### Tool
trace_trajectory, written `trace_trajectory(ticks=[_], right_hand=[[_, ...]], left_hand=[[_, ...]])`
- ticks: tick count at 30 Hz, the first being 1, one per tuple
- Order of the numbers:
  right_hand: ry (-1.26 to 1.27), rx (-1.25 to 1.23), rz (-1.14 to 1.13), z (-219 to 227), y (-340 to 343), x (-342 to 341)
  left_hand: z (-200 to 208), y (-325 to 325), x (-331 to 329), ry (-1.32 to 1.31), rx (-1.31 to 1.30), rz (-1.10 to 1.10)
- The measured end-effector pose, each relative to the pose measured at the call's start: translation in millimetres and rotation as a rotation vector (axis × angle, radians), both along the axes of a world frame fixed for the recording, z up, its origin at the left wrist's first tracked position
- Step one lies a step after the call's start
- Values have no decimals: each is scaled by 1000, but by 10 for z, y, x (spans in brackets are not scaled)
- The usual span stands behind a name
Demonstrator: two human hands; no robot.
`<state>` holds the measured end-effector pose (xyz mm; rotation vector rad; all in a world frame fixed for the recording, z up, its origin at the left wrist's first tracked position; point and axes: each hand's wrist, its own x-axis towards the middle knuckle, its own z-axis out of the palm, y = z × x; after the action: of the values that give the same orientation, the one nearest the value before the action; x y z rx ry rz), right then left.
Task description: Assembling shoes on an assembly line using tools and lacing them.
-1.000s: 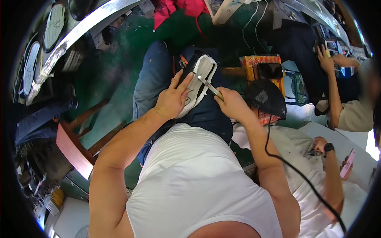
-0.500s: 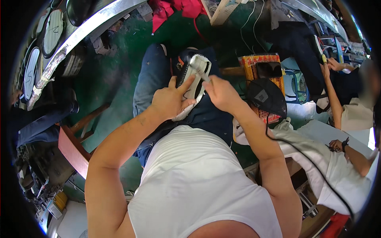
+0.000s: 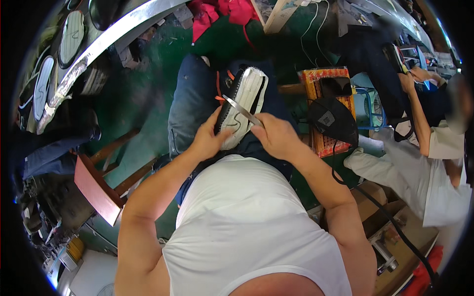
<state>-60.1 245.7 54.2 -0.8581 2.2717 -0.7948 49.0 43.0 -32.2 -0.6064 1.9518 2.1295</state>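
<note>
A shoe [image 3: 245, 93] lies across my lap with its pale, ridged sole facing up and its dark stitched side to the left. A dark wavy line marks the sole near my hands. Along the right edge a white strip [image 3: 264, 91] stands apart from the sole, with a dark gap between. My left hand [image 3: 210, 138] grips the near left end of the shoe, thumb on the sole. My right hand [image 3: 274, 133] is closed round a flat metal blade [image 3: 241, 109], which slants over the sole to its left edge. Orange laces [image 3: 230, 75] show beside the shoe.
To the right, a black cap [image 3: 331, 121] and a dark phone [image 3: 335, 87] rest on an orange beaded seat [image 3: 312, 79]. A wooden stool [image 3: 98, 190] stands left. More soles [image 3: 71, 37] sit on the metal-edged bench. Co-workers sit at the right; a black cable runs beside my right arm.
My left hand has slid back from the middle of the sole to its near end. The blade has swung across the sole toward the left edge, and the shoe has shifted slightly right.
</note>
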Motion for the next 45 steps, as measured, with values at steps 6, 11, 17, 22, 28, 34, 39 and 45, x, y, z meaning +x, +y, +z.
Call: trace_trajectory(ticks=[6,11,17,22,28,34,39,45], right_hand=[[-3,-49,-25,-265,75,21],[-240,-523,-446,-269,227,10],[-377,-378,-479,-288,378,-22],[-387,-471,-392,-403,524,31],[-534,9,-235,-60,438,-46],[-722,0,-98,22,246,-256],[-1104,-42,-260,36,233,-443],[-873,286,-54,496,110,-851]], left_hand=[[519,-214,-49,87,-533,-245],[1328,-582,-386,434,-788,-96],[1238,-310,-1038,413,-276,174],[-24,-308,-773,97,-164,-181],[391,-201,-546,-110,-518,-139],[296,-58,-492,352,-811,51],[356,65,-498,409,-914,27],[454,200,-503,504,-985,15]])
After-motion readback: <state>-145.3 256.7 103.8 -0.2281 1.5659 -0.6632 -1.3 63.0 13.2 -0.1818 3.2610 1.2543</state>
